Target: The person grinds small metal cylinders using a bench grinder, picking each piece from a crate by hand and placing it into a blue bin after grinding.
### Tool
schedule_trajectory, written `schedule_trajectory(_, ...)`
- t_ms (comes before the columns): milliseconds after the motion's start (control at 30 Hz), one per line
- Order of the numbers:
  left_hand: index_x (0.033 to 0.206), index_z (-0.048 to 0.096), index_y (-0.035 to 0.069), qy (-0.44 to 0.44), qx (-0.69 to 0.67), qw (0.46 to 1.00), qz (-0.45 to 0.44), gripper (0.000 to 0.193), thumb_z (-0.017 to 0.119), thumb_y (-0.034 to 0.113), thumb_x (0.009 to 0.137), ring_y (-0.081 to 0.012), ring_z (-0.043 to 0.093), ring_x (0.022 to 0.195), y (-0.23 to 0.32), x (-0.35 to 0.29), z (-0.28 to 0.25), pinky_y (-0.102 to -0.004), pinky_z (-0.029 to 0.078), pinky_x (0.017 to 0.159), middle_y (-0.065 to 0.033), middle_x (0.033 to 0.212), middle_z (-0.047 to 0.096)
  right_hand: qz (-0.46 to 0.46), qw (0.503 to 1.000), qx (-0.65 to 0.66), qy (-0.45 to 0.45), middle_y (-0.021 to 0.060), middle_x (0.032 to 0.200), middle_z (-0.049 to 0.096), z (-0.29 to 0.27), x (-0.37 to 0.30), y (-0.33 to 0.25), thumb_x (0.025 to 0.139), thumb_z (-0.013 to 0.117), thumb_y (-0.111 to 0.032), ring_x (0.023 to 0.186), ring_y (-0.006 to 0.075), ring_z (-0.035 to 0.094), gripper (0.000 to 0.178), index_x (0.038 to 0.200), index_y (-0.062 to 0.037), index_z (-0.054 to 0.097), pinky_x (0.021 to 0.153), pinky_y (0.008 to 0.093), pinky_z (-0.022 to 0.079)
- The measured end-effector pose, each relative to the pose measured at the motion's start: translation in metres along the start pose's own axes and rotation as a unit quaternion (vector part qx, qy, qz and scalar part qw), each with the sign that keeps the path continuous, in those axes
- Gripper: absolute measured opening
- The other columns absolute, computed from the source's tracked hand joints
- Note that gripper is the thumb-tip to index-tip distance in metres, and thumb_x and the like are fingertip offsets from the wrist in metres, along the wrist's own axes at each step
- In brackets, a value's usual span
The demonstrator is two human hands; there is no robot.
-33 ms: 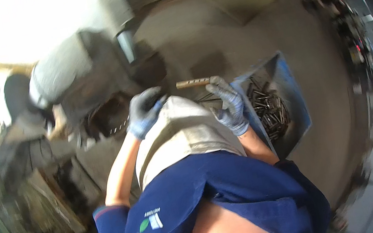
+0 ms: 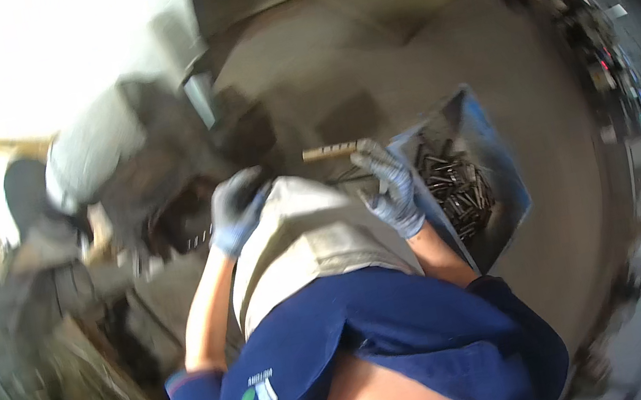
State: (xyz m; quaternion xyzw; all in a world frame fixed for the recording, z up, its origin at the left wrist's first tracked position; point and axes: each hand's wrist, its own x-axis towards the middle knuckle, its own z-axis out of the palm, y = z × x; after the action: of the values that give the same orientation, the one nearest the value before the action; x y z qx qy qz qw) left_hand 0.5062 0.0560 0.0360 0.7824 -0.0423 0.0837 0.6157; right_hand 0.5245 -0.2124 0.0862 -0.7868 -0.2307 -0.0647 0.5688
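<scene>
My right hand [image 2: 391, 187], in a grey-blue work glove, pinches one end of a short, straight metal bar [image 2: 329, 150] with a row of dark notches along it. The bar points left, level, above my lap. My left hand [image 2: 239, 210], gloved the same way, is held to the left of my lap with thumb and fingers apart; I see nothing between them. Just right of my right hand stands a blue-edged bin [image 2: 510, 166] holding many loose metal pieces [image 2: 460, 188].
At the left stands a machine with a rounded grey housing [image 2: 92, 146]. Beside my left hand lies a dark recess [image 2: 174, 221] with a row of pale marks. Grimy equipment [image 2: 85, 370] is at the lower left. Cluttered shelving [image 2: 581, 25] runs along the right, past the concrete floor [image 2: 543, 101].
The view has shifted slightly. My left hand shows a little lower and farther left. My right hand keeps its hold on the notched bar, which is nearly in place.
</scene>
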Motion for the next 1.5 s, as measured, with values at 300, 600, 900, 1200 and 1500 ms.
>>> schedule_trajectory(300, 0.09, 0.064, -0.004, 0.068, -0.092, 0.98, -0.163, 0.01, 0.06, 0.0, 0.082, -0.0088, 0.055, 0.072, -0.059, -0.072, -0.036, -0.0228, 0.045, 0.066, -0.0028, 0.082, 0.063, 0.162, 0.905, -0.33, 0.217, 0.0161, 0.095, 0.063, -0.142, -0.092, 0.083, 0.071, 0.072, -0.024, 0.09, 0.0332, 0.06, 0.031, 0.092, -0.0018, 0.066, 0.081, 0.0376, 0.049)
schedule_trajectory(600, 0.09, 0.066, -0.003, 0.017, -0.075, 0.964, -0.254, 0.011, 0.062, -0.001, 0.08, -0.0067, 0.055, 0.067, -0.114, -0.071, -0.026, -0.022, 0.046, 0.061, -0.0026, 0.075, 0.065, 0.119, 0.973, -0.196, 0.0, 0.0166, 0.094, 0.063, -0.065, -0.037, 0.097, 0.076, 0.067, -0.035, 0.091, 0.0324, 0.061, 0.039, 0.088, 0.0017, 0.065, 0.079, 0.0381, 0.047)
schedule_trajectory(900, 0.091, 0.064, -0.004, 0.121, -0.044, 0.971, -0.201, 0.011, 0.061, 0.001, 0.081, -0.0113, 0.056, 0.064, -0.08, -0.125, -0.055, -0.0241, 0.047, 0.058, -0.0055, 0.074, 0.061, -0.106, 0.952, -0.015, -0.286, 0.0144, 0.089, 0.063, 0.06, 0.023, 0.093, 0.076, 0.067, -0.026, 0.087, 0.0331, 0.06, 0.024, 0.08, -0.0017, 0.065, 0.079, 0.0374, 0.047)
schedule_trajectory(1200, 0.093, 0.065, 0.001, 0.345, 0.258, 0.845, -0.316, 0.032, 0.06, 0.029, 0.08, -0.0339, 0.061, 0.088, -0.045, -0.261, -0.072, -0.0404, 0.048, 0.078, -0.0191, 0.096, 0.065, 0.022, 0.947, 0.092, -0.308, 0.0123, 0.092, 0.067, 0.087, 0.005, 0.112, 0.087, 0.058, -0.013, 0.085, 0.0184, 0.062, 0.02, 0.093, 0.0048, 0.066, 0.078, 0.0307, 0.049)
schedule_trajectory(1500, 0.09, 0.069, 0.005, 0.678, 0.208, 0.532, -0.464, 0.017, 0.061, 0.014, 0.078, -0.0216, 0.064, 0.073, 0.029, -0.517, 0.002, -0.032, 0.049, 0.071, -0.0136, 0.084, 0.068, 0.141, 0.865, 0.097, -0.472, 0.0113, 0.092, 0.065, 0.131, 0.019, 0.105, 0.091, 0.058, -0.019, 0.081, 0.0164, 0.061, 0.027, 0.1, 0.0063, 0.063, 0.078, 0.0287, 0.051)
